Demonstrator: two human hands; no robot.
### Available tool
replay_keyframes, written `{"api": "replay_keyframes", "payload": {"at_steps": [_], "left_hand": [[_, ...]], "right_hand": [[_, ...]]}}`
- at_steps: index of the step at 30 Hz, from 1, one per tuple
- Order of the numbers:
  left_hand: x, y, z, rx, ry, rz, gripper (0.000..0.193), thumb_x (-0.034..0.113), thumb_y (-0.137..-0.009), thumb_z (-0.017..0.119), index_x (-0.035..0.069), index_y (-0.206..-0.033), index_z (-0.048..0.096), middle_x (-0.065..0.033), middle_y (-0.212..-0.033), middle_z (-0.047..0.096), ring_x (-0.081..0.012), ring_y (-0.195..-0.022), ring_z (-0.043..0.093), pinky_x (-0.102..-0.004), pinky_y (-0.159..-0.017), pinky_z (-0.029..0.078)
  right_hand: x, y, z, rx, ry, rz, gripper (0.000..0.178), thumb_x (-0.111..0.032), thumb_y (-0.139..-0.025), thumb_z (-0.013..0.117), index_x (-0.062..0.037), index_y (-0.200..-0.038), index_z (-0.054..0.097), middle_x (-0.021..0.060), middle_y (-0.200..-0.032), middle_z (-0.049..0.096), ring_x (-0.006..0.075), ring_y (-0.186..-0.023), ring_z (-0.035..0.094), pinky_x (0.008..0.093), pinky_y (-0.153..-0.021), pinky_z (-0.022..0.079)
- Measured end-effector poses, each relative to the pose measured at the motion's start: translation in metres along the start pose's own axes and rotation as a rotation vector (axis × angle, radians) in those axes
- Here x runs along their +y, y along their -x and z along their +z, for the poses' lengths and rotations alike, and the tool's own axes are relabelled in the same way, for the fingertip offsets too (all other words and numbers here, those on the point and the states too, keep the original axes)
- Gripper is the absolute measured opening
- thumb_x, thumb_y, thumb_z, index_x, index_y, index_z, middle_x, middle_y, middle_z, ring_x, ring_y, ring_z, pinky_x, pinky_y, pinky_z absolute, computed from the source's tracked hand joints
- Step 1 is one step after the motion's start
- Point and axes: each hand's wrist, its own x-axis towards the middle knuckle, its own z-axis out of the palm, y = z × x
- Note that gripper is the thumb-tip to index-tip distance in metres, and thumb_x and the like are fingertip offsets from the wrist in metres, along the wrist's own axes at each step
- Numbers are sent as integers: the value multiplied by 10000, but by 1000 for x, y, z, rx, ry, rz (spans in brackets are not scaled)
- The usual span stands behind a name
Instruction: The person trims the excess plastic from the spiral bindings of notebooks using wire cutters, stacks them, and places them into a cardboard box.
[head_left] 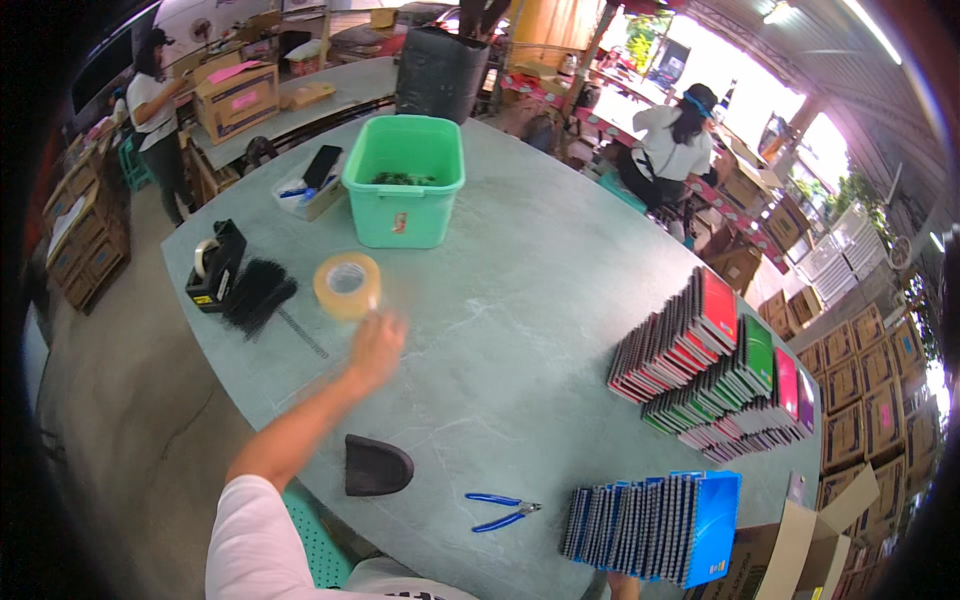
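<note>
Head view, hands first. Left hand [378, 350], one: blurred, at the near edge of a wide roll of tape [328, 292]; fingers curled, though whether they grasp the roll I cannot tell. The roll lies flat on the grey-green table [520, 250], on the near side of the tub. Right hand [622, 586], one: at the lower edge, against the underside of a row of blue spiral notebooks [640, 525]; its fingers are mostly hidden, so their grip I cannot tell.

Containers. Green tub [400, 222], one, open: a low heap of dark material [402, 179] at the bottom, kind not clear to me. Small tray [325, 203], beside the tub: black phone [322, 165] and blue pens [294, 192] on or over it. Cardboard box [782, 560], one, flaps raised, at the table's right near corner: interior hidden from me. Tall black bin [440, 75], beyond the tub: dark item rising from its top. Carton [236, 103] on the back table: pink sheet over its top. Stacked cartons [865, 390], right: contents hidden.

Loose on the table. Tape dispenser [218, 268], black, loaded with a small roll; beside it, a heap of black coils [258, 295]. Black half-oval pad [378, 467], one. Blue-handled cutters [505, 511], one pair, handles spread. Red notebooks [675, 335], green notebooks [715, 378] and pink notebooks [755, 412], in adjoining rows.
</note>
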Motion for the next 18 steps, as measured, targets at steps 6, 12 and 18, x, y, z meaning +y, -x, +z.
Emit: {"api": "replay_keyframes", "payload": {"at_steps": [6,12,18], "left_hand": [[194,111,-74,-711,770,533,209,236,-788,560,28,-770,548,-142,-745,587,-315,-636,599,-446,-576,475],[191,138,-47,-583,709,516,127,137,-795,512,12,-777,525,-140,-740,563,-301,-682,586,-411,-559,477],[41,13,-15,-256,357,99,147,115,-756,508,17,-856,553,-157,-878,554,-323,-804,563,-433,-655,486]], "right_hand": [[0,6,-13,-1,-6,-20,573,-392,-922,397,-85,-1389,276,96,-1414,327,280,-1249,361,455,-1025,318],[7,12,-5,13,-22,-16,571,-394,-922,394,-84,-1388,280,97,-1413,329,279,-1249,362,454,-1025,318],[11,19,-8,56,-39,-20,569,-396,-923,390,-83,-1386,283,98,-1412,331,279,-1248,363,453,-1025,318]]}}
